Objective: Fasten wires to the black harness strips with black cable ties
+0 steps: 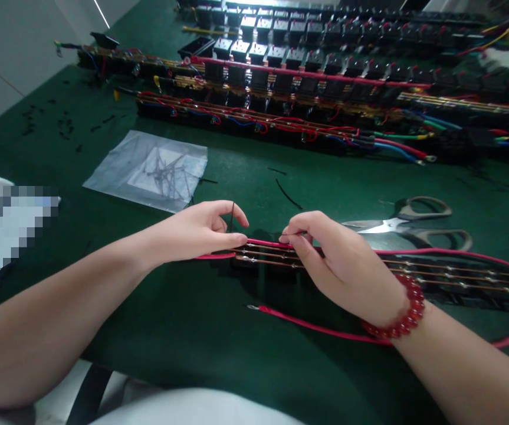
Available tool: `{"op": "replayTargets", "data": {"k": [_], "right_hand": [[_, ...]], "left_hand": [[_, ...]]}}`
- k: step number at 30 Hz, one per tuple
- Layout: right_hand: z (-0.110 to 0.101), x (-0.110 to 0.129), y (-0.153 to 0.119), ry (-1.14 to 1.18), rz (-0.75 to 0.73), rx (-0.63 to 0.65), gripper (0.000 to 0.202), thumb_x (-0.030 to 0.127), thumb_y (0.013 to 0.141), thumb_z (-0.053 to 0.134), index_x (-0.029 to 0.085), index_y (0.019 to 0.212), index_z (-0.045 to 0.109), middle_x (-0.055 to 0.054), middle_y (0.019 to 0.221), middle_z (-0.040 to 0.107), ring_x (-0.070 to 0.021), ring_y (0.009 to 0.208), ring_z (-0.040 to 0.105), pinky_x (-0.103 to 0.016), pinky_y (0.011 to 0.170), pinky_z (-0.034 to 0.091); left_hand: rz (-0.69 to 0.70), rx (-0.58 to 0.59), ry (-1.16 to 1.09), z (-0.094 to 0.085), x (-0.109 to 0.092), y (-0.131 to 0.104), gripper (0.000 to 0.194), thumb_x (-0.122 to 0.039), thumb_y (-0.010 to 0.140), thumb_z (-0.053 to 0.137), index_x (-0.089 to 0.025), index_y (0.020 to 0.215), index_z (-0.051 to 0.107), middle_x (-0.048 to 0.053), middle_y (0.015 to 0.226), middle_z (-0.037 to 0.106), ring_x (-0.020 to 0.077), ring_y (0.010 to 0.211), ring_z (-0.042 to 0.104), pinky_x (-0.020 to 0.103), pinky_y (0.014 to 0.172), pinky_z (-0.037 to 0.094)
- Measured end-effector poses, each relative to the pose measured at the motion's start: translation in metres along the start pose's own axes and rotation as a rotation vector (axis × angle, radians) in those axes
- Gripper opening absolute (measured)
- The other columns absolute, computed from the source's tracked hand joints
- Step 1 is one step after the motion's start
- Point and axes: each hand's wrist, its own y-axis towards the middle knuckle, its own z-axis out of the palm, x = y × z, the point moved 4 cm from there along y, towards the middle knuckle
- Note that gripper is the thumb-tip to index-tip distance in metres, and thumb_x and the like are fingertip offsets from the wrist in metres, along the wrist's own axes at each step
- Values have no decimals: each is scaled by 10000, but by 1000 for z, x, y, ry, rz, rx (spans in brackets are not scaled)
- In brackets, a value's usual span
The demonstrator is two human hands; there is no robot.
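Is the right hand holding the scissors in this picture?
No, the scissors lie on the green table, just beyond the right hand.

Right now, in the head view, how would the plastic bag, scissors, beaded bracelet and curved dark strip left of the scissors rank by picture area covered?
1. Plastic bag
2. Scissors
3. Beaded bracelet, though nearer the camera
4. Curved dark strip

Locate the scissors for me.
In the head view, the scissors lie right of centre on the green table, just beyond the right hand and red cable.
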Motion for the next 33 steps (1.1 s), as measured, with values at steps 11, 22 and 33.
{"op": "replayTargets", "data": {"k": [11, 22, 33], "right_hand": [[0, -2, 4, 92, 2, 5, 103, 150, 977, 490, 232, 929, 528, -12, 830, 652, -145, 670, 586, -267, 577, 431], [-2, -7, 6, 178, 24, -48, 93, 187, 954, 535, 248, 910, 589, -70, 969, 691, -223, 881, 665, -369, 736, 573], [3, 2, 3, 165, 55, 47, 108, 204, 941, 551, 245, 937, 650, -16, 871, 744, -164, 732, 700, -280, 616, 555]], "left_hand": [[312, -464, 420, 0, -12, -12, 629, -465, 927, 616, -201, 1463, 419, 41, 990, 711, 172, 769, 638, 285, 639, 460], [775, -436, 893, 21, -21, -21, 418, -581, 928, 635, -178, 1033, 672, 75, 1011, 729, 230, 917, 635, 360, 828, 438], [743, -372, 801, 18, -21, -17, 347, -509, 884, 715, -178, 989, 704, 55, 918, 680, 191, 838, 608, 311, 767, 448]]}}
